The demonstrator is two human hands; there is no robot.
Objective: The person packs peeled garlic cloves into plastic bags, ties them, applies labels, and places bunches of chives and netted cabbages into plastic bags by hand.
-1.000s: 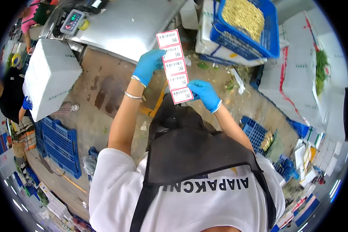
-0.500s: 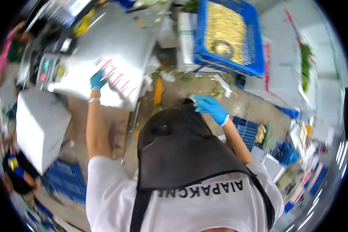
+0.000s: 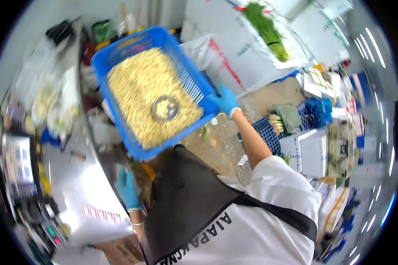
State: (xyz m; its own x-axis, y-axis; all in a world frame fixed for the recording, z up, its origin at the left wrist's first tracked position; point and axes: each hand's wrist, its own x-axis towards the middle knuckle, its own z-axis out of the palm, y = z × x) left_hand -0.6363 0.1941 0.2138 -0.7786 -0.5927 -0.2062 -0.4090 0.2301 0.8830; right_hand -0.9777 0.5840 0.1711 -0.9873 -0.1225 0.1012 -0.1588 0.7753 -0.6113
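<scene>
A large blue plastic crate (image 3: 102, 84) is filled with small pale yellow pieces (image 3: 137, 88), too blurred to name. On them rests a round metal bowl (image 3: 165, 108) with some of the same pieces inside. My right hand (image 3: 227, 101), in a blue glove, is at the crate's right corner, thumb and fingers apart; whether the fingertips touch the rim I cannot tell. My left hand (image 3: 128, 189), also gloved, is beside the steel table's edge, below the crate's near corner, with fingers stretched out and nothing in them. A strip of red-and-white labels (image 3: 101, 213) lies on the table nearby.
The steel table (image 3: 66, 176) stands at my left, with a screen (image 3: 20, 165) and a scale display (image 3: 53, 235). White foam boxes (image 3: 234, 57) are beyond the crate, one holding green stalks (image 3: 267, 33). Blue crates (image 3: 263, 132) and cartons (image 3: 303, 152) stand at the right.
My view has swung toward the blue crate. My left hand has left the label strip, which stays on the table. My right hand has moved to the crate's corner.
</scene>
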